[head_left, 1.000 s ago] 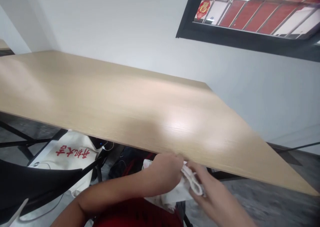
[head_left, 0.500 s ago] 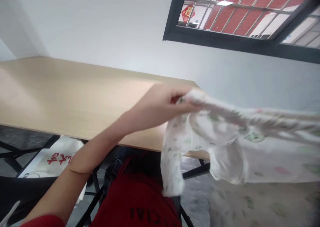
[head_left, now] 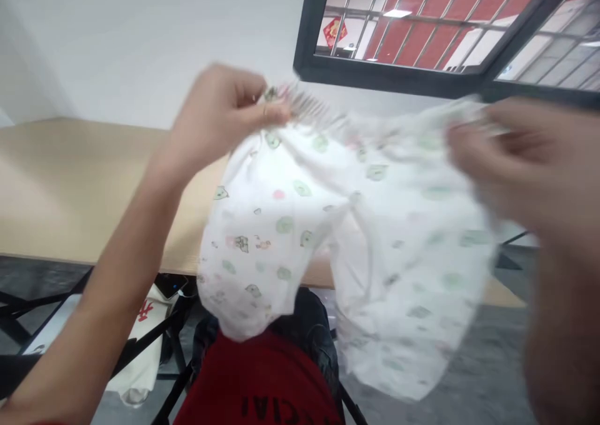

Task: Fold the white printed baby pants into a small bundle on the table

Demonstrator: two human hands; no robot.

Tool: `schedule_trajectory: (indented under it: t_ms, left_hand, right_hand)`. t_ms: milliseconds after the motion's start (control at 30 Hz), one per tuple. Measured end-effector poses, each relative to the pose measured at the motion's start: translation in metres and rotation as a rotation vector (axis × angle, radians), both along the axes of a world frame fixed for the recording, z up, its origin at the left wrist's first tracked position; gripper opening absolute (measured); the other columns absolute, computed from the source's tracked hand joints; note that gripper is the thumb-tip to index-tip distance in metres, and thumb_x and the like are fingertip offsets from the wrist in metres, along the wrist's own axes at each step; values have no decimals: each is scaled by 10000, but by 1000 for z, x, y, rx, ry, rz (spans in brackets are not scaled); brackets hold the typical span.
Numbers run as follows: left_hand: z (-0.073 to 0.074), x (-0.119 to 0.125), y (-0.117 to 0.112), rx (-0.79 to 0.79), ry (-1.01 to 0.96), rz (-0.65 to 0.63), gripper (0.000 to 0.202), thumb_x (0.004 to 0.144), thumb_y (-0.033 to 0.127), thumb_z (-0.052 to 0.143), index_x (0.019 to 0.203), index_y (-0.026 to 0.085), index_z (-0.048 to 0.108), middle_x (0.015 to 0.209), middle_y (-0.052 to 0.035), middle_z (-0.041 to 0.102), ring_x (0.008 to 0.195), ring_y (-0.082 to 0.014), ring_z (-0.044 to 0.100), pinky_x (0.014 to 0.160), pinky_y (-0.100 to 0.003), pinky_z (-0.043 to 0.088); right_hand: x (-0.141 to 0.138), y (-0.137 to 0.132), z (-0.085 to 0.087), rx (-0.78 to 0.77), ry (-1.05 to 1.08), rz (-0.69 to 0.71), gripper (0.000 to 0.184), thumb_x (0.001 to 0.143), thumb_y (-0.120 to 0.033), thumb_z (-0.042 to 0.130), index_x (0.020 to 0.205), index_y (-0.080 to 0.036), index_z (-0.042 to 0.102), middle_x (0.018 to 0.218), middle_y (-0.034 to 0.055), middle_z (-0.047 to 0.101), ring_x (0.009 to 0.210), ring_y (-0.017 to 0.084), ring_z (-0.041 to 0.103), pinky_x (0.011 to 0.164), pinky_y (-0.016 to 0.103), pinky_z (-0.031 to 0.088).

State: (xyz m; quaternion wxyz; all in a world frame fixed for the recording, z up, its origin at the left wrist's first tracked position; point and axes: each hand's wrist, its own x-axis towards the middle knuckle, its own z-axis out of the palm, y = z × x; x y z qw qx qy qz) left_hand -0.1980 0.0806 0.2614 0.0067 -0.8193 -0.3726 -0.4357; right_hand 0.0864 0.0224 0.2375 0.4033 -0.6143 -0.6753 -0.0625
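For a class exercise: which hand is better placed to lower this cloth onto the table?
Likely the left hand: it pinches the cloth above the table; the right hand is farther out.

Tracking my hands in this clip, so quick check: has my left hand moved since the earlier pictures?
Yes: the left hand has gone up and to the left, judged against the window frame.

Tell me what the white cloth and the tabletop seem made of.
The white cloth looks like soft, matte cotton knit, judging by its limp folds; fibre uncertain. The tabletop seems smooth, pale wood laminate or veneer, going by its even tone; can't tell which.
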Motion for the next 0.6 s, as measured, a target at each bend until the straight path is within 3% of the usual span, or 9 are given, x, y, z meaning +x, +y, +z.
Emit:
schedule_trajectory:
  t_ms: [33, 100, 200, 300, 433, 600]
  left_hand:
    - [-16, 1, 16, -83, -8, 24, 420, 815, 388, 509, 518, 157, 322, 523, 49, 259, 494, -42, 247, 515, -226, 183]
    - [-55, 8, 52, -238, 11, 102, 311, 882, 314, 397, 610, 165, 400, 571, 29, 396, 525, -72, 352, 532, -228, 251]
    - [-115, 23, 102, -430, 201, 213, 249, 913, 269, 319, 747, 179, 482, 750, -20, 556, 686, -127, 491, 614, -246, 337]
    - [-159, 40, 136, -535, 261, 284, 238, 918, 252, 318, 849, 175, 533, 821, -55, 594, 764, -159, 538, 663, -270, 387]
    - [-187, 61, 164, -605, 300, 344, 268, 910, 343, 413, 1010, 133, 545, 910, -56, 590, 808, -153, 565, 743, -336, 458]
    - [-194, 76, 183, -589, 333, 376, 314, 896, 364, 452, 1104, 141, 525, 1036, -72, 576, 902, -171, 568, 809, -380, 469]
  right_hand:
    - [-3, 14, -4, -6, -17, -17, 371, 819, -418, 451, 602, -130, 365, 503, -23, 256, 468, -6, 204, 468, 182, 119]
    - [-2, 51, -26, -138, -41, 4, 285, 808, -311, 447, 602, -124, 384, 495, -29, 318, 462, -5, 250, 475, 172, 188]
    - [11, 116, -79, -373, -32, 51, 262, 805, -343, 433, 649, -133, 428, 521, -27, 367, 473, 21, 292, 483, 184, 215]
    - [27, 168, -127, -484, -104, 95, 261, 820, -351, 390, 700, -134, 473, 640, 2, 497, 558, 52, 394, 538, 185, 275]
    - [39, 204, -163, -553, -155, 80, 299, 852, -352, 318, 788, -137, 515, 861, 52, 597, 726, 102, 493, 632, 198, 333]
    - [48, 229, -178, -557, -194, 35, 349, 873, -344, 271, 883, -141, 554, 977, 81, 601, 855, 139, 530, 751, 230, 388]
